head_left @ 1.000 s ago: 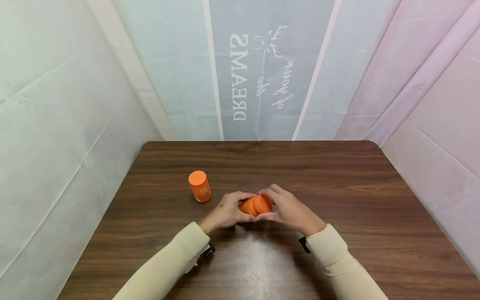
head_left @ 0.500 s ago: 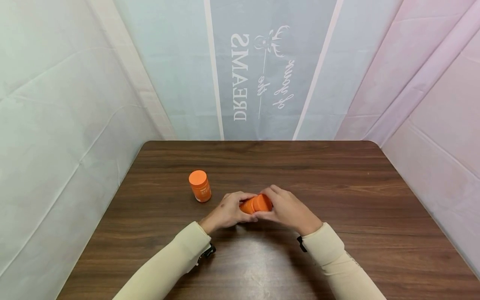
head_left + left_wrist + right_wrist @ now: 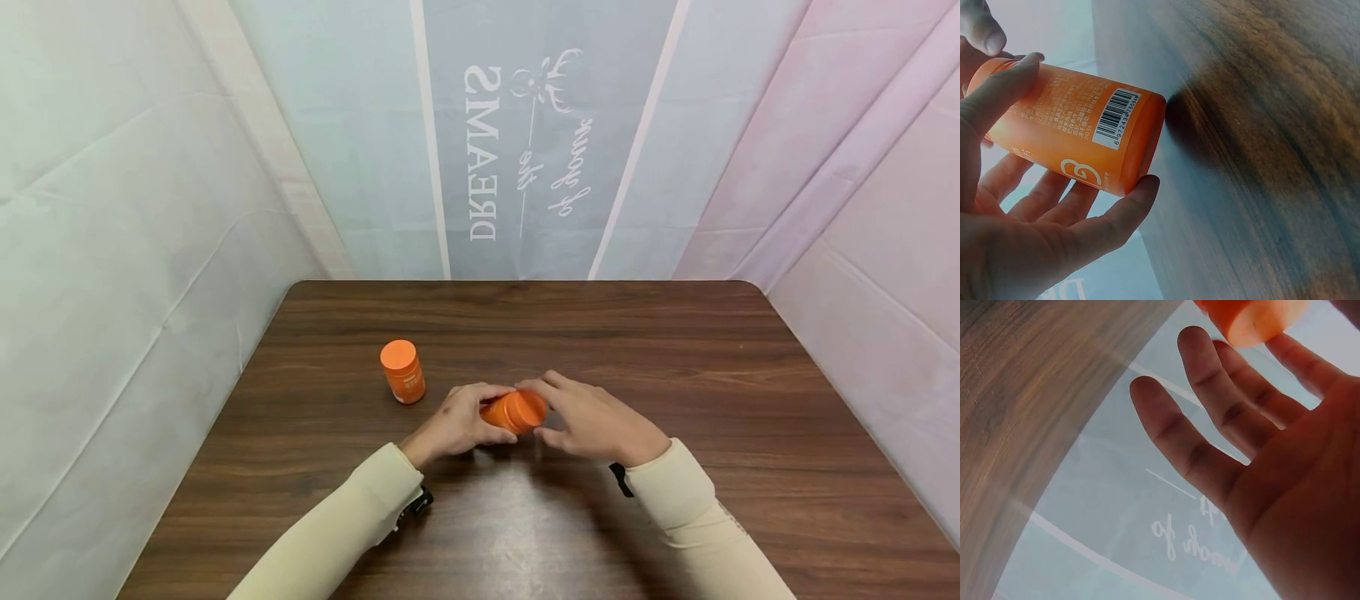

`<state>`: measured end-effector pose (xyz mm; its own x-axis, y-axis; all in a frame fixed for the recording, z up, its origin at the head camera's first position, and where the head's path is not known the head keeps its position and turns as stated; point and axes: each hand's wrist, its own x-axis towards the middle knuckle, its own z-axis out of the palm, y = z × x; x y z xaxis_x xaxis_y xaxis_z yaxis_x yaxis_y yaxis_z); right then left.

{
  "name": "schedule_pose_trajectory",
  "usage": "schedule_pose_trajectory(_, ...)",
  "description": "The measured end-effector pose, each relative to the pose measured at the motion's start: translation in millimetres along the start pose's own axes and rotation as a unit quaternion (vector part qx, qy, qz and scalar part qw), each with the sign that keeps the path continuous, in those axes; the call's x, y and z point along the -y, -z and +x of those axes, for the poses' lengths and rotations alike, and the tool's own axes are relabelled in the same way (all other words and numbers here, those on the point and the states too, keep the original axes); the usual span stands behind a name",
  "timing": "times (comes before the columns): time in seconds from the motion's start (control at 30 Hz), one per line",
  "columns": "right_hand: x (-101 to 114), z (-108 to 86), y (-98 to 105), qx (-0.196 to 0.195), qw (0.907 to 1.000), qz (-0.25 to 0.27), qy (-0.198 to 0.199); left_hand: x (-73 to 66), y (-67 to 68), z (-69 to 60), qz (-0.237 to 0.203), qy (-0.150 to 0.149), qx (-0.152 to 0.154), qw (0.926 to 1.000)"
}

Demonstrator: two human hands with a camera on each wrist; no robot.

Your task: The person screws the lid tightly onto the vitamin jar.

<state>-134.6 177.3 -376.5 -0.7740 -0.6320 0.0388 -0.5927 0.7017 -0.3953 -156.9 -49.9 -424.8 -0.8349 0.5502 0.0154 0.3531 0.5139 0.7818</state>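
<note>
My left hand (image 3: 459, 423) grips a tilted orange bottle (image 3: 498, 412) round its body, lid end to the right. In the left wrist view the thumb lies over the bottle's label (image 3: 1079, 115) and the fingers support it from beneath, with a barcode near the base. My right hand (image 3: 596, 421) is at the orange lid (image 3: 528, 408), its thumb apart from it. The right wrist view shows the right fingers (image 3: 1200, 359) extended and spread beside the lid (image 3: 1266, 319); whether a fingertip touches it is hard to tell.
A second orange bottle (image 3: 406, 375) stands upright on the brown wooden table (image 3: 615, 325), to the left of and behind the left hand. Pale fabric walls (image 3: 375, 167) with mirrored lettering enclose the table's far and side edges.
My right hand has loosened from the lid and shifted slightly right, its thumb now away from it. The left hand keeps its hold on the bottle in nearly the same place.
</note>
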Motion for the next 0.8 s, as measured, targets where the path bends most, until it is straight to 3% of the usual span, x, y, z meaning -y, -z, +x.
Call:
schedule_pose_trajectory(0.33,2.7,7.3,-14.4,-0.044,0.9953,-0.041,-0.076,0.2,-1.6,0.7,-0.002,0.0,-0.003,1.0)
schedule_pose_trajectory(0.63,4.0,-1.8,-9.6,-0.011,0.9997,-0.02,0.001,4.1,-5.7,-0.7,0.014,-0.005,0.0,0.9999)
schedule_pose_trajectory(0.8,5.3,0.2,-19.7,-0.051,0.9966,-0.061,-0.022,5.0,-7.9,-2.7,0.02,-0.018,0.001,0.9996)
